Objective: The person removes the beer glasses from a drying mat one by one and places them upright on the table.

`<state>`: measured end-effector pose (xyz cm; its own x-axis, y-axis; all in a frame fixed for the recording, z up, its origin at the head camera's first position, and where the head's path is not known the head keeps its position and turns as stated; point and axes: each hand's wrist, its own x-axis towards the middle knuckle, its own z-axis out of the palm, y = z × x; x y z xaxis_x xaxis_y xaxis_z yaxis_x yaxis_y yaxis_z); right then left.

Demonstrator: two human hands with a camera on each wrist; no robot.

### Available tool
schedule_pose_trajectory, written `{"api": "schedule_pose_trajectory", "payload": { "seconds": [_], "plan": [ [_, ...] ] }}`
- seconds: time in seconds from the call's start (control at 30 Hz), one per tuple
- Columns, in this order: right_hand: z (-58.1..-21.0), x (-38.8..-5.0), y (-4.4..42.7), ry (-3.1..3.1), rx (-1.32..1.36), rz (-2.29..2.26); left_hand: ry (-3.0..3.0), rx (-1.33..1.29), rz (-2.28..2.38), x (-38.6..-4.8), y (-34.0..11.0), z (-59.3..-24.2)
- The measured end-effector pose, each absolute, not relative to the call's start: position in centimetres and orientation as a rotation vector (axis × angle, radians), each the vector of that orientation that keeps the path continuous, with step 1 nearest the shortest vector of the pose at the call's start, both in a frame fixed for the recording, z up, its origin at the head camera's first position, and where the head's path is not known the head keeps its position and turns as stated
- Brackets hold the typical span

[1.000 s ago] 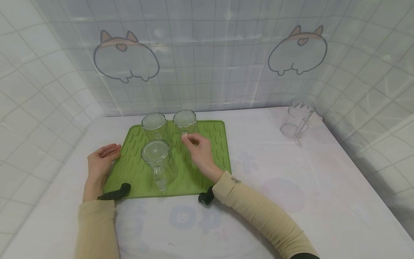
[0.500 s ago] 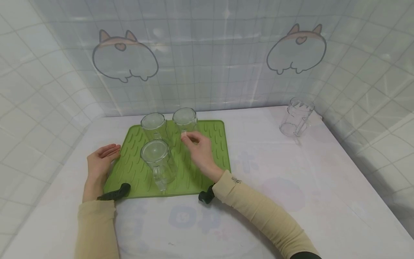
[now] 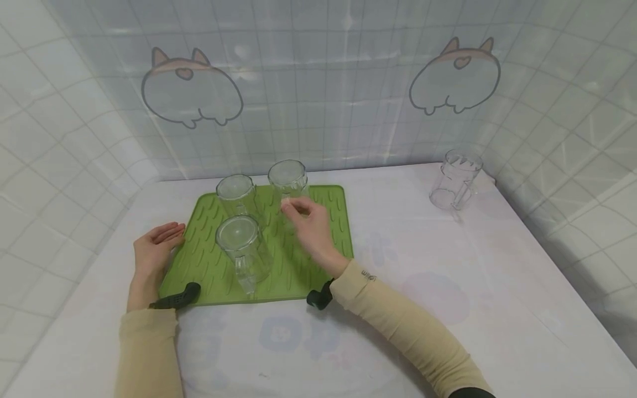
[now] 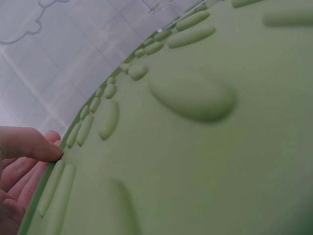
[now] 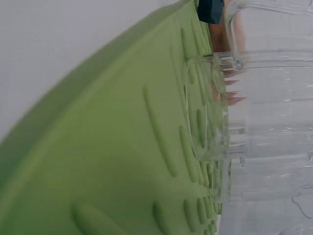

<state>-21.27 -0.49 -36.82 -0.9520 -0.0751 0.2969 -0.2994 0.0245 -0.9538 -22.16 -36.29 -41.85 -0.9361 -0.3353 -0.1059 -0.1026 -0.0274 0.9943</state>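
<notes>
My right hand (image 3: 312, 229) pinches the handle of a clear glass mug (image 3: 288, 179) over the back of the green ridged mat (image 3: 318, 243). The mug tilts slightly; whether its lower edge touches the mat is hidden. Two more clear mugs, seemingly upside down, stand on the mat: one at the back left (image 3: 236, 193) and one in front (image 3: 244, 249), its handle facing me. At the mat's left edge lies my left hand (image 3: 155, 249), fingers loosely bent, the thumb touching the rim in the left wrist view. Clear mugs (image 5: 269, 107) fill the right of the right wrist view.
Another clear mug (image 3: 455, 179) stands at the far right of the white tablecloth (image 3: 423, 249), near the back corner. A tile-patterned sheet (image 3: 323, 110) rises behind and at both sides. Dark wrist devices (image 3: 177, 297) sit at both wrists.
The right hand and the mug it pinches have moved slightly up and away in the head view. The left hand and the other mugs stay where they were.
</notes>
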Motion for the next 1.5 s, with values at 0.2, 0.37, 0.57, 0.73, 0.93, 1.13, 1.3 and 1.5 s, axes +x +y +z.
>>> {"api": "schedule_pose_trajectory", "payload": {
  "seconds": [0.2,0.37,0.57,0.73,0.93,1.13,1.3,1.5],
  "plan": [
    [-36.4,-21.3,-0.1,-2.124,0.38,2.069,-2.061,0.462,-2.082,-22.7,-36.9,-42.8],
    [-35.9,-21.2,0.3,-2.137,0.368,2.069,-2.085,0.455,-2.062,-22.9,-37.1,-43.3],
    [-35.9,-20.6,0.9,-2.144,0.374,2.078,-2.101,0.45,-2.044,-23.0,-37.3,-43.3],
    [-36.0,-20.4,1.3,-2.137,0.36,2.102,-2.076,0.457,-2.073,-22.9,-37.3,-43.2],
    [-36.2,-20.4,1.8,-2.129,0.359,2.098,-2.081,0.48,-2.066,-22.6,-36.8,-42.4],
    [-36.1,-20.3,2.4,-2.123,0.356,2.1,-2.078,0.47,-2.072,-22.4,-36.4,-41.8],
    [-35.9,-20.1,3.0,-2.126,0.346,2.085,-2.077,0.466,-2.077,-22.5,-36.5,-41.8],
    [-36.1,-20.2,3.7,-2.128,0.349,2.043,-2.071,0.457,-2.086,-22.5,-36.6,-41.8]
  ]
}}
